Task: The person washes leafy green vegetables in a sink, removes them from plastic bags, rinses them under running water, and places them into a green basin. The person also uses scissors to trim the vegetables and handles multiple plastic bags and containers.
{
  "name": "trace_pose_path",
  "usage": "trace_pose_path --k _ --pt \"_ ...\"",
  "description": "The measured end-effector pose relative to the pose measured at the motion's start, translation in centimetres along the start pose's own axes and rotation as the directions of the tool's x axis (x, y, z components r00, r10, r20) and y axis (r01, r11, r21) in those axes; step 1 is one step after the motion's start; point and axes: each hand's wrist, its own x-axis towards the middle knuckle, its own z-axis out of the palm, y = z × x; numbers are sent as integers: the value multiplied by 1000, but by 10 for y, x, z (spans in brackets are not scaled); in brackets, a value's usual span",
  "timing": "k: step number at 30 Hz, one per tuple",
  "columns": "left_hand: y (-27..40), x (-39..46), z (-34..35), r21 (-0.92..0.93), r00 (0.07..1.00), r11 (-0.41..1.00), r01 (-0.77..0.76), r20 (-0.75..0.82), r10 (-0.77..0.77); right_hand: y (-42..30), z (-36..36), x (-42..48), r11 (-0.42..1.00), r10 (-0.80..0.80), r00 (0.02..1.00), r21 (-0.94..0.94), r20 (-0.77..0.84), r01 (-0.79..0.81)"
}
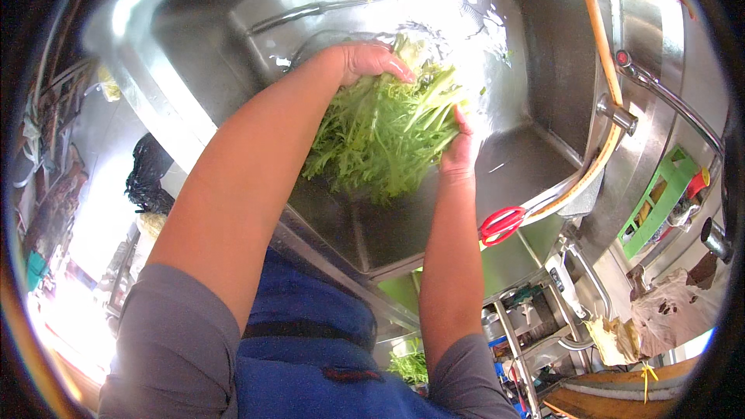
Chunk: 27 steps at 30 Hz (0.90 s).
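A large bunch of frilly leafy greens (384,134) lies in the water of a stainless steel sink (553,169). My left hand (375,64) is wet and curls over the far side of the bunch, its fingers partly hidden by the leaves. On the near right side, my right hand (461,145) grips the pale stems, thumb uppermost. The greens spread between both hands, leafy ends towards me. Strong glare whitens the water beyond them, so the surface there is hard to make out.
Red-handled scissors (502,226) rest on the sink's right rim near my right forearm. An orange hose (602,41) runs along that side, beside a metal faucet (669,93). A green plastic holder (657,203) is farther right. More greens (409,364) sit low, beside my right elbow.
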Motion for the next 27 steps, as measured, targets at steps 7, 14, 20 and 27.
trace_pose_path --k 7,14,20,27 --pt "-1 14 15 468 989 874 132 -4 -147 0 39 -7 639 186 981 -766 58 -76" --pt "-3 11 33 597 976 780 190 -200 -84 29 26 14 819 259 964 -515 -63 -253" --pt "-30 35 9 476 989 875 89 -148 -20 33 13 33 807 292 938 -479 -184 -345" --pt "14 -7 9 -49 970 985 -165 172 171 -13 20 -8 982 46 992 -189 114 -24"
